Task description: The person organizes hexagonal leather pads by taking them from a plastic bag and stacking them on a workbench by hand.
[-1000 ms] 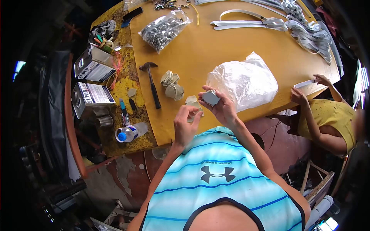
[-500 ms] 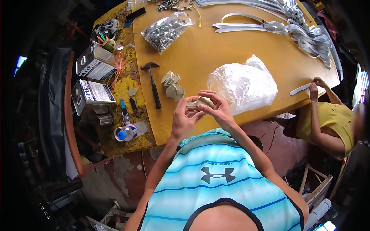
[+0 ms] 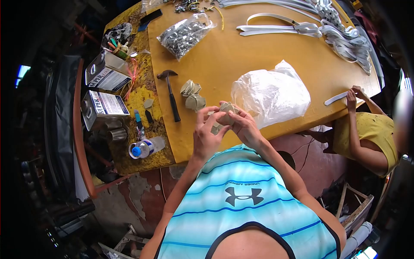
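Over the table's near edge, a small stack of greyish-beige cut pieces (image 3: pixel 227 113) sits fanned between my two hands. My right hand (image 3: pixel 246 129) grips the stack from the right, its thumb on the front face. My left hand (image 3: pixel 207 136) is closed around the left side, fingertips and thumb against the pieces; part of them shows below its fingers. Just beyond lie two bunches of similar beige pieces (image 3: pixel 195 102). A white plastic bag (image 3: pixel 271 97) rests right of my hands, and a claw hammer (image 3: pixel 171 96) lies to the left.
On the yellow table (image 3: pixel 207 64) are a bag of metal buckles (image 3: pixel 185 35) and grey straps (image 3: pixel 280 30). Glue cans (image 3: pixel 105 103) and a water bottle (image 3: pixel 148 147) stand left. At right, a person in a yellow top (image 3: pixel 366 134) handles a pale strip (image 3: pixel 337 98).
The beige pieces have been turned up and spread between my fingers, showing more of their flat faces. My left fingers have shifted along the stack.
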A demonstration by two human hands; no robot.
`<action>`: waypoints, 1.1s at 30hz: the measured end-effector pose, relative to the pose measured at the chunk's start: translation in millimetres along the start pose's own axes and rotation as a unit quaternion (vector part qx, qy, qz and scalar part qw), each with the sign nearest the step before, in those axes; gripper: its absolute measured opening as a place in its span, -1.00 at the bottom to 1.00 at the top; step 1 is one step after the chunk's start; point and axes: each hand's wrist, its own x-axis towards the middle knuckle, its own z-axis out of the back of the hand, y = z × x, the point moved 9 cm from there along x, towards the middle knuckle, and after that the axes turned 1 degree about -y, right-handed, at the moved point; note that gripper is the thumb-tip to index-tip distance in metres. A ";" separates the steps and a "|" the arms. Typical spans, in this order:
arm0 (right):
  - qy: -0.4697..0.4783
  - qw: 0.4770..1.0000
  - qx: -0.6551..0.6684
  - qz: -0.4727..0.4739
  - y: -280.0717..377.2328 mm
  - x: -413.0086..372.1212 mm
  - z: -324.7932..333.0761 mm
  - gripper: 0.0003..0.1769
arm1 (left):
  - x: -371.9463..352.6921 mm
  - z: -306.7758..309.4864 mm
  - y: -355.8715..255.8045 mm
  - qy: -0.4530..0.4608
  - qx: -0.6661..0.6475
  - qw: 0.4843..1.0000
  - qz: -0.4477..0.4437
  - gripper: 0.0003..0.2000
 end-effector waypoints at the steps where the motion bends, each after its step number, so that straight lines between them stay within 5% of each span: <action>1: -0.002 1.000 -0.009 0.000 2.6 1.0 2.0 -0.44 | -0.4 4.7 -7.6 -0.017 0.066 0.997 -0.028 -0.63; 12: -0.027 0.997 -0.071 0.005 2.7 2.6 8.3 -0.46 | 0.4 1.2 -13.2 -0.039 0.130 0.981 -0.137 -0.79; 15: -0.001 0.997 -0.081 0.011 6.8 4.5 3.6 -0.42 | 0.5 9.0 -2.3 -0.044 0.109 0.988 -0.096 -0.82; 17: 0.022 0.999 -0.043 -0.002 5.3 4.0 -0.1 -0.39 | 2.9 10.5 21.5 0.005 -0.036 0.996 0.080 -0.81; 18: 0.021 0.999 -0.043 -0.001 6.2 2.8 -0.5 -0.39 | 4.2 10.0 19.3 0.006 -0.036 0.996 0.080 -0.81; 20: -0.012 0.998 -0.057 -0.006 6.9 0.6 2.8 -0.38 | 4.5 10.8 -20.3 -0.013 0.092 0.987 -0.129 -0.82; 27: -0.004 0.993 -0.122 0.000 11.4 2.3 -1.5 -0.39 | 0.5 0.5 -20.9 -0.025 0.093 0.986 -0.137 -0.79; 30: 0.014 0.994 -0.107 -0.003 14.0 1.4 -6.6 -0.40 | 5.1 4.5 -6.5 -0.016 0.007 0.999 -0.050 -0.85; 32: 0.072 0.995 -0.071 -0.022 11.6 -0.1 -14.0 -0.40 | -1.2 -4.0 46.1 -0.011 -0.253 0.949 0.190 -0.92; 33: 0.073 0.995 -0.071 -0.022 12.6 0.0 -14.2 -0.40 | 0.6 -1.2 49.9 -0.011 -0.252 0.949 0.190 -0.92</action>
